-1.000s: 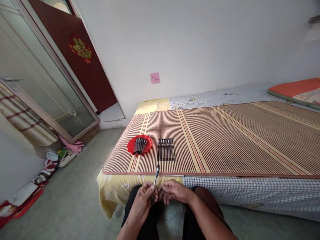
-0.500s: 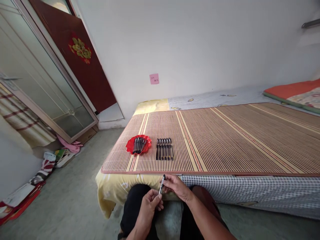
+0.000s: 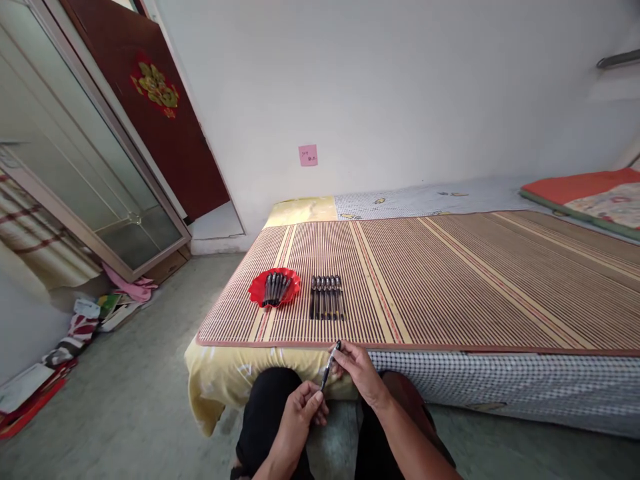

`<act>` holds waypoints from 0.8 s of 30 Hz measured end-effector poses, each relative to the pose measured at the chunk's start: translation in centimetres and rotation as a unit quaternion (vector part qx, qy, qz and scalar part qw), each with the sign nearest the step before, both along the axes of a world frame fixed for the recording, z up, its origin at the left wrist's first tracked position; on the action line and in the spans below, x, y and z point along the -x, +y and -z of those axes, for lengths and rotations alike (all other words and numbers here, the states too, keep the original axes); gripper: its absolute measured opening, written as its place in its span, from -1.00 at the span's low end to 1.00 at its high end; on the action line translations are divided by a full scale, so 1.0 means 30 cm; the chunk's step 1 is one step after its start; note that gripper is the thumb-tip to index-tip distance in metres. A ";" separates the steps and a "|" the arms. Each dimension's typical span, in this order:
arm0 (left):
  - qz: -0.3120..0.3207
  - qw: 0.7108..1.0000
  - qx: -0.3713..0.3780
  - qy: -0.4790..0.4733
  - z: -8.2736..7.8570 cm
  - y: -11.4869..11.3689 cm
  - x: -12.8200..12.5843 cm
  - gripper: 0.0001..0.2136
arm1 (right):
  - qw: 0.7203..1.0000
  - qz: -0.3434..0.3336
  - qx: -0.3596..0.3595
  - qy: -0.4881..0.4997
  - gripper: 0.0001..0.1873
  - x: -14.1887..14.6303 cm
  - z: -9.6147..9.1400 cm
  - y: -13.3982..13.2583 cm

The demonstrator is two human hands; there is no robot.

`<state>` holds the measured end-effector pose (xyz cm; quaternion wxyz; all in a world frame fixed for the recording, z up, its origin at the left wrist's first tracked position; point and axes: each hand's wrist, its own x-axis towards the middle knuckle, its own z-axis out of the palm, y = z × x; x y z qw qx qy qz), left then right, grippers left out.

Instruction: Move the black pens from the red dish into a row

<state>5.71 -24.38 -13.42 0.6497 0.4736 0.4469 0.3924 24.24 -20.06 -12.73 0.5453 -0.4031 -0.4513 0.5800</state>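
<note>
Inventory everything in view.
note: 1, pink, on wall
doors: 2, maroon and pale, left
emblem: 1, gold, on door
curtain: 1, cream, left
clutter: several, mixed, on floor
mat: 1, brown, centre
bedding: uncounted, yellow/checked, under mat
quilt: 1, orange, right
dish: 1, red, on mat
dish pens: several, dark, in dish
row pens: 6, dark, on mat
held pen: 1, dark, front
left hand: 1, bare, on pen
right hand: 1, bare, on pen
legs: 2, black, bottom

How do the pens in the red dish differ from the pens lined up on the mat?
The dish pens lie bunched together, some slanted; the row pens lie nearly parallel with slim gaps. The dish pens rest in the red dish; the row pens lie directly on the striped mat. Both groups are slender and mostly dark.
</note>
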 end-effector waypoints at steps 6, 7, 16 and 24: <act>-0.005 1.000 0.011 -0.013 0.021 -0.003 0.007 -0.51 | 0.996 0.081 -0.003 0.024 -0.56 -0.039 -0.016 -0.005; -0.007 1.000 0.012 -0.016 0.025 -0.003 0.007 -0.51 | 0.997 0.079 -0.004 0.021 -0.54 -0.041 -0.017 -0.007; 0.007 0.998 0.051 -0.024 0.078 0.011 -0.008 -0.49 | 0.981 0.184 -0.009 -0.062 -0.48 -0.200 -0.039 0.097; 0.017 0.996 0.080 -0.036 0.130 0.023 -0.034 -0.46 | 0.950 0.209 0.026 -0.232 -0.79 -0.335 -0.171 0.410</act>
